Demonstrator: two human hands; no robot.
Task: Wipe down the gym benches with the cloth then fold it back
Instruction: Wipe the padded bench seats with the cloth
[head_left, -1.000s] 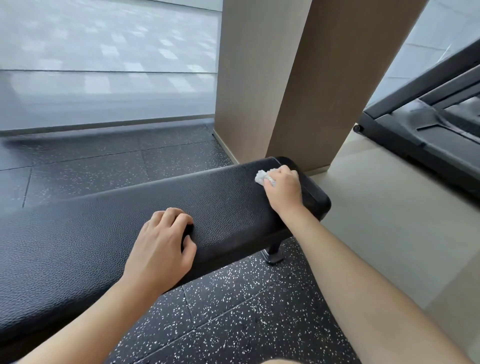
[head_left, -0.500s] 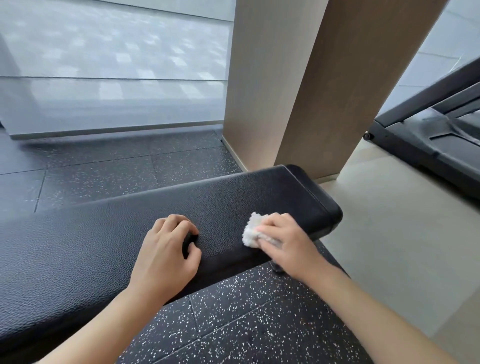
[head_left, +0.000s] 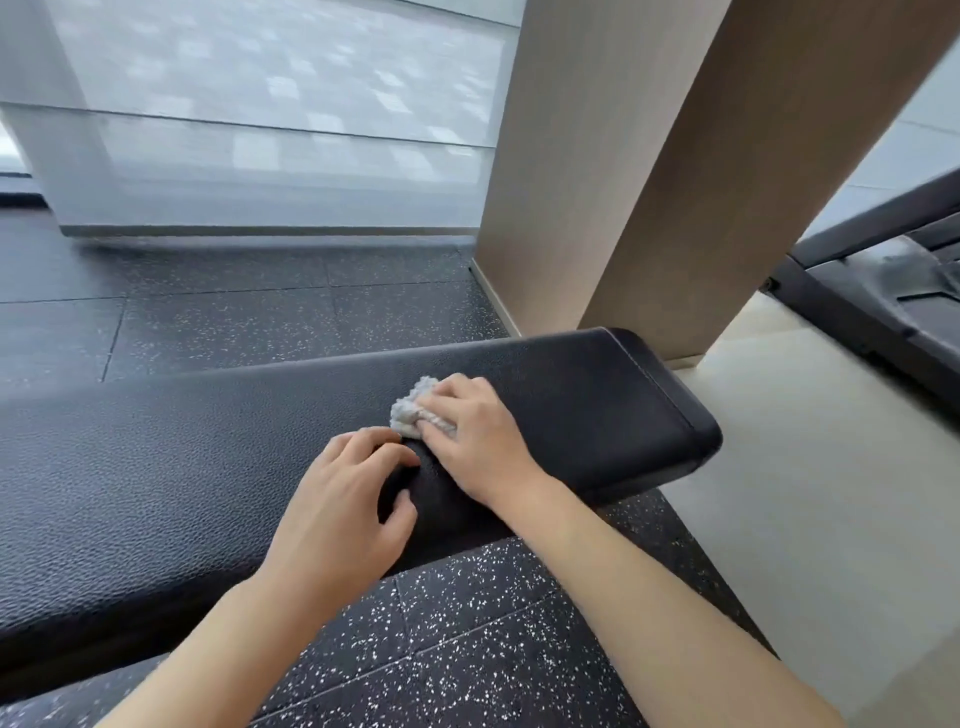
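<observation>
The left hand (head_left: 340, 512) rests with curled fingers holding nothing on the bench (head_left: 156, 467), whose long axis runs left to right, while just beside it the right hand (head_left: 475, 441) presses the bunched cloth (head_left: 413, 408) under bent fingers.

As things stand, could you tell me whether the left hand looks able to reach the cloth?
Probably yes: the left hand rests on the bench right beside the cloth, though the right hand covers most of it.
</observation>
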